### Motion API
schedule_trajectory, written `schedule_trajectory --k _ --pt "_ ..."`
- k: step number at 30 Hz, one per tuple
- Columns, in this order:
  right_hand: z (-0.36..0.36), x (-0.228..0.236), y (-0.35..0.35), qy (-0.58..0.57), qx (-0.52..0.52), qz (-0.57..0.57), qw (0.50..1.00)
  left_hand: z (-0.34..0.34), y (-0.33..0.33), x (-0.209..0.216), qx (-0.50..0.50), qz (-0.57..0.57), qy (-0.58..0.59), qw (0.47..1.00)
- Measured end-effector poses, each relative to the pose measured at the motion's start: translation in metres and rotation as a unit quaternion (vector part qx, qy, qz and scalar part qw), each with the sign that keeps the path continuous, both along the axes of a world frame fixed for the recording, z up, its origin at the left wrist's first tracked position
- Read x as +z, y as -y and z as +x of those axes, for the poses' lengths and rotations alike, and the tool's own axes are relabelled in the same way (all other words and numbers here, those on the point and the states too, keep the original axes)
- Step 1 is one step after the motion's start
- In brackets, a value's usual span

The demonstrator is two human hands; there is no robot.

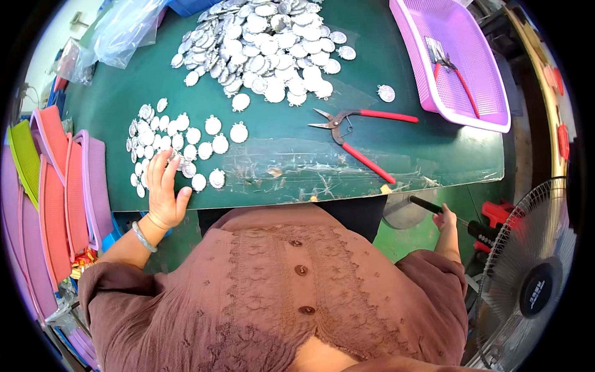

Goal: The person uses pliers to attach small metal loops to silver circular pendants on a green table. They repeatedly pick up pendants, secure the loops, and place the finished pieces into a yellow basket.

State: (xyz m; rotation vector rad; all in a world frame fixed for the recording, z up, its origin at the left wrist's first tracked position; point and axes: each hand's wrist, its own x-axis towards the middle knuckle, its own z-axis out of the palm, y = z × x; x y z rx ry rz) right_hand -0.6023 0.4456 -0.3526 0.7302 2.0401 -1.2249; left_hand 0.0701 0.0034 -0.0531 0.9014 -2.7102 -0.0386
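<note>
My left hand (163,197) rests at the table's left front, fingers stretched and slightly spread, fingertips touching a small group of round silver medal-like discs (206,150) with small loops. Below the table's right front edge, my right hand (444,219) is closed around a bar with a black grip (425,204); its far end is partly hidden. A large heap of the same silver discs (260,56) lies at the back. Cutting pliers (338,129) with red handles lie open on the green table (279,133), in front of the heap.
A purple basket (434,93) at the back right holds another red-handled pair of pliers (452,68). One loose disc (386,93) lies beside it. Stacked coloured baskets (56,192) stand left. A fan (527,279) is close on my right. Clear plastic bags (124,34) lie back left.
</note>
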Motion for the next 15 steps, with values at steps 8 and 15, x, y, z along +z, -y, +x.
schedule_trajectory --k 8,15 --pt "0.098 0.206 0.158 -0.260 0.674 0.081 0.686 0.008 -0.003 0.001 -0.002 -0.005 -0.034 0.999" --pt "0.203 0.391 0.247 -0.252 0.765 0.170 0.567 -0.002 0.007 0.018 -0.003 -0.031 -0.081 0.996"
